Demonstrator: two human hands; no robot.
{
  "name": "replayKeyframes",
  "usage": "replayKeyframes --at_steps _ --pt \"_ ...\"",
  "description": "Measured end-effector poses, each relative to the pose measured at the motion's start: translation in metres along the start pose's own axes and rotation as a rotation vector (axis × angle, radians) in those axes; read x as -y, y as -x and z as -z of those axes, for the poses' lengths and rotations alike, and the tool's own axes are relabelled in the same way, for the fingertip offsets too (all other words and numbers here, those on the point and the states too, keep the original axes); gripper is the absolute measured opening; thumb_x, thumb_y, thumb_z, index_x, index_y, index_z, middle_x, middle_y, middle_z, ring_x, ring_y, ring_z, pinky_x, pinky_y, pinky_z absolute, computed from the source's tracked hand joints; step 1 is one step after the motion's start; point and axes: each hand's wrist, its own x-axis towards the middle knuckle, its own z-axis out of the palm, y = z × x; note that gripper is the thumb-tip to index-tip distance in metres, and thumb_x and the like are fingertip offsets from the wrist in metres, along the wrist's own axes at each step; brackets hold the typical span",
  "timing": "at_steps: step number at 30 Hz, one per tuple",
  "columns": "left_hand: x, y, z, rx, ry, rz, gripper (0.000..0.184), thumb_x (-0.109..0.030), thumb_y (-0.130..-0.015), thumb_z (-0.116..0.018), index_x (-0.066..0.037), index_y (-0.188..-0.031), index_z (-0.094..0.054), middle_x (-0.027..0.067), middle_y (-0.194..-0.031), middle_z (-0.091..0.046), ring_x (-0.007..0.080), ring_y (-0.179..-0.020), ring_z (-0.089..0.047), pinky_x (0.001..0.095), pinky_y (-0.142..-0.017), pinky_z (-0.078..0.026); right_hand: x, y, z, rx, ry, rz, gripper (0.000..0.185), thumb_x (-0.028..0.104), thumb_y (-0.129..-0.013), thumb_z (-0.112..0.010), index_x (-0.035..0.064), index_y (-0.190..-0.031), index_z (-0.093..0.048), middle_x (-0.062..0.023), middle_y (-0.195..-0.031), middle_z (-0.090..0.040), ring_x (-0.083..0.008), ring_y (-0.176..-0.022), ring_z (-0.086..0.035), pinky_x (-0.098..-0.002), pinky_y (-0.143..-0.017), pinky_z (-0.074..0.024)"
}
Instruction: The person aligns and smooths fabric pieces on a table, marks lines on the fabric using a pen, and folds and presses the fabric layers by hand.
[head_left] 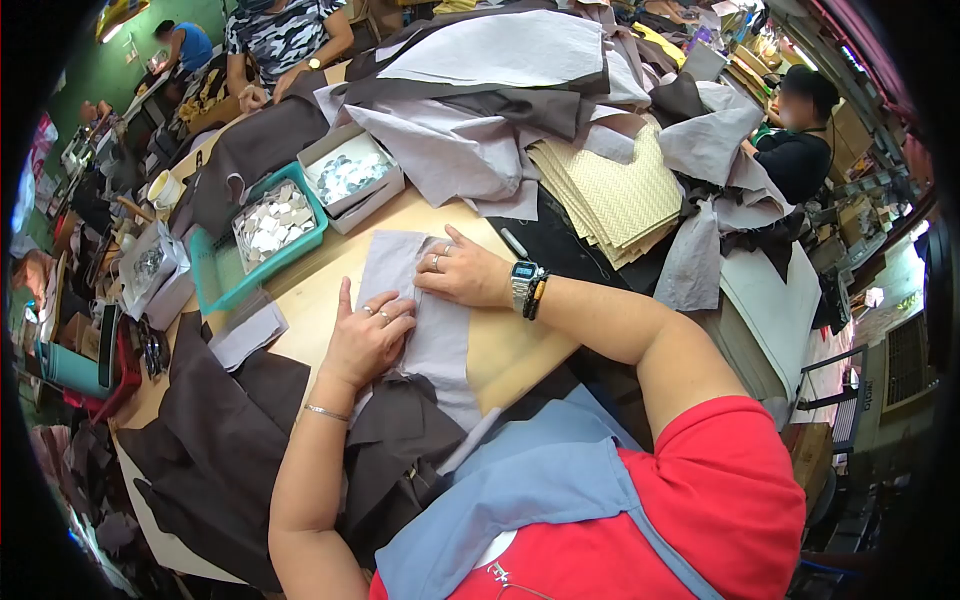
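A long strip of light grey-lilac cloth lies on the pale wooden table in front of me. On its left edge rests my left hand, fingers curled against the fabric and thumb raised. My right hand presses the upper part of the same strip with bent fingers. Whether either hand pinches the cloth is hard to tell, since the fingertips are partly hidden. Dark brown cloth is bunched at the strip's lower end, near my body.
A teal basket and a cardboard box hold small pieces. Cloth heaps and woven yellowish sheets lie beyond. A dark-clothed person is right; another in a camouflage shirt sits across the table.
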Motion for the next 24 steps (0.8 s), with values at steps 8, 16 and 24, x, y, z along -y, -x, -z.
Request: replayKeyframes --at_steps 8,16,24 --pt "-0.002 0.006 0.006 0.043 -0.025 -0.069 0.013 -0.016 -0.082 -0.069 -0.024 -0.092 -0.068 -0.0131 -0.108 -0.070 0.0121 -0.120 -0.060 0.0657 -0.117 -0.009 0.007 0.005 0.005 0.017 0.031 0.011 0.028 0.021 -0.091 -0.054 0.0153 -0.117 -0.060 -0.0034 -0.118 -0.063 -0.0211 -0.115 -0.058 -0.0658 -0.106 -0.0358" --pt "-0.008 0.014 0.013 0.092 -0.004 -0.034 0.016 -0.018 -0.083 -0.068 -0.024 -0.098 -0.068 -0.0105 -0.110 -0.069 0.0126 -0.116 -0.061 0.0669 -0.116 -0.011 0.016 0.010 0.007 0.119 0.022 -0.005 0.035 0.015 -0.091 -0.049 0.0150 -0.125 -0.058 -0.0028 -0.125 -0.060 -0.0194 -0.122 -0.055 -0.0647 -0.110 -0.0283" --pt "-0.015 0.025 0.025 0.156 -0.031 0.037 0.025 -0.018 -0.083 -0.068 -0.026 -0.106 -0.068 -0.0118 -0.116 -0.066 0.0103 -0.117 -0.059 0.0677 -0.116 -0.011 0.016 0.011 0.004 0.064 -0.115 -0.033 0.030 0.017 -0.095 -0.048 0.0155 -0.123 -0.060 -0.0017 -0.126 -0.060 -0.0204 -0.119 -0.057 -0.0650 -0.107 -0.0311"
